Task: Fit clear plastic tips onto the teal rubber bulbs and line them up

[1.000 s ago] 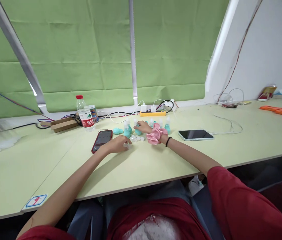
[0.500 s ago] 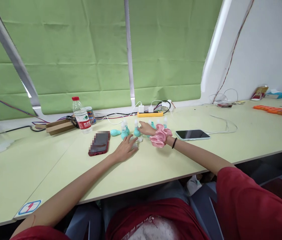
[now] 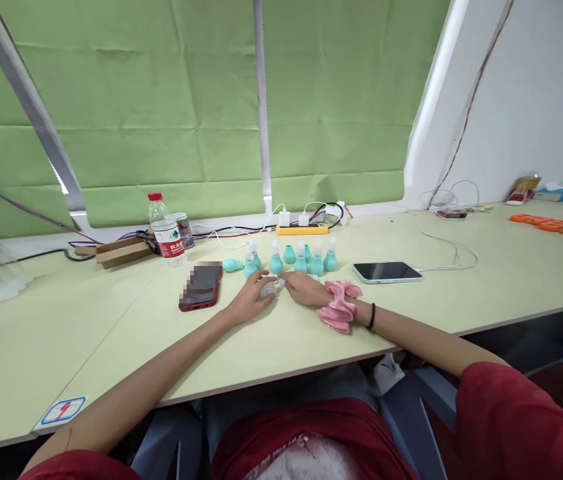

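Note:
Several turquoise squeeze bulbs, most with clear tips, stand in a loose group; one upright bulb [image 3: 276, 264] is just beyond my hands. Another turquoise bulb [image 3: 232, 265] lies on its side at the left. My left hand [image 3: 248, 300] rests on the table with thumb and fingers apart, beside small clear plastic pieces [image 3: 270, 289]. My right hand [image 3: 306, 289], a pink scrunchie [image 3: 340, 307] at its wrist, is low in front of the bulbs. Its fingertips are closed at a small translucent piece [image 3: 282, 281]; its palm side is hidden.
A dark red phone [image 3: 201, 287] lies left, a pale-cased phone [image 3: 387, 271] right with a white cable. Behind stand a water bottle [image 3: 167, 233], a can [image 3: 184, 230], a cardboard tray [image 3: 124, 253] and a yellow power strip [image 3: 302, 229]. Orange items [image 3: 554, 223] lie far right.
My right hand has drawn back from the upright bulb toward me, down to the small clear pieces. The bulbs it covered now show. My left hand has barely moved.

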`<state>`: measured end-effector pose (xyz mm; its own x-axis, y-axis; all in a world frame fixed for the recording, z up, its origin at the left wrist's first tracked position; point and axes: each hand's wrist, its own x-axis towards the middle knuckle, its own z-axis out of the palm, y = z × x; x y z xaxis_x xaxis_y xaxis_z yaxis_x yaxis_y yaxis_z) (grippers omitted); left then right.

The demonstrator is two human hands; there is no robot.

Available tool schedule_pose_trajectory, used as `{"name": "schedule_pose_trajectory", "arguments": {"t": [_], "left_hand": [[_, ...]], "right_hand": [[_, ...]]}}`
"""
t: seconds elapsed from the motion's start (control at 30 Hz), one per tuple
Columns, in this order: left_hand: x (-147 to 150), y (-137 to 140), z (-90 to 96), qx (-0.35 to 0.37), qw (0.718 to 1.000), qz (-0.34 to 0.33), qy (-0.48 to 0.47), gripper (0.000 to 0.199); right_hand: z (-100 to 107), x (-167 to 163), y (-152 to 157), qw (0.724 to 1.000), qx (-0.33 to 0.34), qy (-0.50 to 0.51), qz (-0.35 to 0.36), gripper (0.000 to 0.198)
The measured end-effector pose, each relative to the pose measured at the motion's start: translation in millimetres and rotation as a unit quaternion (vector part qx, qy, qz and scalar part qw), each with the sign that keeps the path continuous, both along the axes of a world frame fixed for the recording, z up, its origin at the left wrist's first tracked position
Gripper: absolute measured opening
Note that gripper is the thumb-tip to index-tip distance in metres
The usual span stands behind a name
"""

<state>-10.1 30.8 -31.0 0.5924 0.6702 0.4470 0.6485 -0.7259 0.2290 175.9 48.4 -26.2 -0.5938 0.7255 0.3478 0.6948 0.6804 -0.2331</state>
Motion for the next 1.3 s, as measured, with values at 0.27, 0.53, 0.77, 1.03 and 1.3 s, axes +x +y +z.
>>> {"name": "schedule_pose_trajectory", "arguments": {"t": [0.27, 0.53, 0.77, 1.03, 1.3], "left_hand": [[3.6, 1.9, -1.7, -0.005, 0.999, -0.02, 0.043, 0.041], [4.3, -4.2, 5.5, 0.01, 0.999, -0.019, -0.03, 0.028], [-1.8, -2.5, 7.7, 0.091, 0.993, 0.058, 0.056, 0.031], [-6.0, 5.6, 9.6, 0.096, 0.989, 0.057, 0.101, 0.025], [-7.5, 3.4, 11.8, 0.016, 1.0, 0.001, 0.016, 0.031]], "right_hand": [[-5.0, 1.6, -14.0, 0.989, 0.013, 0.142, 0.035, 0.024], [-9.2, 4.7, -5.6, 0.972, 0.007, 0.233, 0.016, 0.015], [-6.9, 8.0, -4.9, 0.968, 0.028, 0.248, 0.027, 0.015], [-6.2, 10.6, -3.9, 0.965, 0.052, 0.256, 0.032, 0.016], [-0.7, 8.5, -8.2, 0.944, -0.024, 0.325, 0.042, 0.01]]}}
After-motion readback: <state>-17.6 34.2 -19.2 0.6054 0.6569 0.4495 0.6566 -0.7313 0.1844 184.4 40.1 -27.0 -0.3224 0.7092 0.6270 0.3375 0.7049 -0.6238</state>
